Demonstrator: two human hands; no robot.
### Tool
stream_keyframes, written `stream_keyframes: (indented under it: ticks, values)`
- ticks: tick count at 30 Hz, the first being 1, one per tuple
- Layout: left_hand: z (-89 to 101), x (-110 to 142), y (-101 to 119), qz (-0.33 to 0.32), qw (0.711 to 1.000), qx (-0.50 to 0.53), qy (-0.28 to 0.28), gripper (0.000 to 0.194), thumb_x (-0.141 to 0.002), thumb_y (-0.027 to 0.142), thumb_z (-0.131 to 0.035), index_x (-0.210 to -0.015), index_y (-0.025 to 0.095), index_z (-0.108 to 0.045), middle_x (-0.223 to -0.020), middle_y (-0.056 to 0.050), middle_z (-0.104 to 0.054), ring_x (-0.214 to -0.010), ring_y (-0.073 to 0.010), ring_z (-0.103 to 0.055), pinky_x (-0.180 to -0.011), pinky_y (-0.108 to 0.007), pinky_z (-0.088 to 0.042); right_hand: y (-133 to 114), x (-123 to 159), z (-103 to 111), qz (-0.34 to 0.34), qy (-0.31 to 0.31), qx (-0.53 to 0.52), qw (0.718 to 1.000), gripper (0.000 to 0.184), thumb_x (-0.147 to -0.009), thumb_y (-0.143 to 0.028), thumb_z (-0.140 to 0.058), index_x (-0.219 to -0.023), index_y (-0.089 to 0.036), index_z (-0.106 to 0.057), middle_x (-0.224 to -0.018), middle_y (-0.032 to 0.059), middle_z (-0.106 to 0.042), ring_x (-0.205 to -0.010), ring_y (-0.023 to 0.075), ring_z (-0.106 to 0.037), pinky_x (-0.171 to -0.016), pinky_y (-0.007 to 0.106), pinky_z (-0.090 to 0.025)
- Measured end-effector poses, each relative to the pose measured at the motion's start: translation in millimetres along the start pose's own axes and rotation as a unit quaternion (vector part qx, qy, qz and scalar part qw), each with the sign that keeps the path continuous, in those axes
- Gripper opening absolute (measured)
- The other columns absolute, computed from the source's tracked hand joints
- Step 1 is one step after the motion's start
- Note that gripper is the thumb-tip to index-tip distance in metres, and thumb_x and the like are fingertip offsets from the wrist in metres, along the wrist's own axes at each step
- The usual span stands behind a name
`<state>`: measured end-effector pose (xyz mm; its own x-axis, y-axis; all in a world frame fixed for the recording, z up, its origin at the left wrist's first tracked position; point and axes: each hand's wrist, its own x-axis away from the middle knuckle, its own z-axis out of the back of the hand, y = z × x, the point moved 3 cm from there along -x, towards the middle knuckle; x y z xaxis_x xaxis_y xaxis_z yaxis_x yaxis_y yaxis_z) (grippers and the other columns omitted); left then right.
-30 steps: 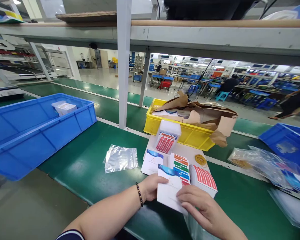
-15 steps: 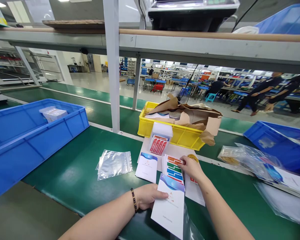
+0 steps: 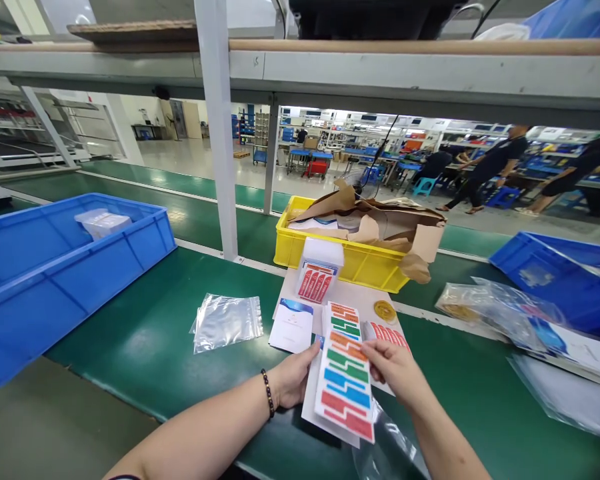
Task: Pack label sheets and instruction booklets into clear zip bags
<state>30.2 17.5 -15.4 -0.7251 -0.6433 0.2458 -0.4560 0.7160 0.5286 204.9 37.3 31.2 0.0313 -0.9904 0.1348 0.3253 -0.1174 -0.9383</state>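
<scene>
Sticker sheet (image 3: 346, 387), one, multicoloured, above the worktop (image 3: 130, 333), long axis running away from the person, lying left of the right hand (image 3: 395, 365), the nearer, which pinches its right edge; white booklet (image 3: 312, 399), one, beneath it, gripped at its left edge by the left hand (image 3: 294, 379).

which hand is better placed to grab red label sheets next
Right hand, probably: it's beside the nearer red label sheets, though pinching a multicoloured label sheet; the left hand is farther, holding a leaflet.
</scene>
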Motion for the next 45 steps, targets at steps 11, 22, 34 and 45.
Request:
stream_keyframes:
  ticks: [11,22,34,45]
  values:
    - [-1.2,6,0,-0.011,0.996,-0.086,0.002,0.036,-0.068,0.019,-0.062,-0.101,0.007,-0.057,-0.101,-0.017,-0.061,-0.084,-0.0217,-0.061,-0.086,-0.041,-0.041,18,4,56,0.144,0.245,0.337,0.898,0.029,-0.079,-0.04,-0.042,-0.078,-0.019,-0.063,-0.088,0.0051,-0.062,-0.082,0.02,-0.055,-0.071,0.03,-0.042]
    - [-6.2,11,-1,0.045,0.992,-0.097,-0.073,0.04,-0.071,0.017,-0.059,-0.108,0.004,-0.053,-0.114,-0.021,-0.052,-0.094,-0.024,-0.057,-0.092,-0.042,-0.036,3,-5,33,0.043,0.202,0.608,0.767,0.032,-0.074,-0.044,-0.046,-0.068,-0.015,-0.057,-0.076,0.0105,-0.059,-0.072,0.0232,-0.055,-0.061,0.031,-0.038]
    - [-2.3,10,5,0.016,0.998,-0.059,-0.015,0.037,-0.066,0.016,-0.063,-0.101,0.006,-0.056,-0.102,-0.017,-0.06,-0.085,-0.0231,-0.061,-0.084,-0.041,-0.042,10,-4,44,0.044,0.184,0.591,0.784,0.029,-0.082,-0.029,-0.036,-0.074,-0.016,-0.061,-0.072,0.0077,-0.064,-0.061,0.0198,-0.06,-0.048,0.027,-0.038]
    - [1.2,-2,9,-0.02,0.994,0.038,0.1,0.04,-0.073,0.037,-0.054,-0.098,0.006,-0.056,-0.091,-0.015,-0.065,-0.083,-0.0235,-0.062,-0.084,-0.038,-0.042,-22,49,-22,0.455,0.203,0.399,0.77,0.02,-0.074,-0.013,-0.054,-0.091,-0.02,-0.062,-0.075,0.0059,-0.058,-0.075,0.0195,-0.052,-0.069,0.034,-0.042]
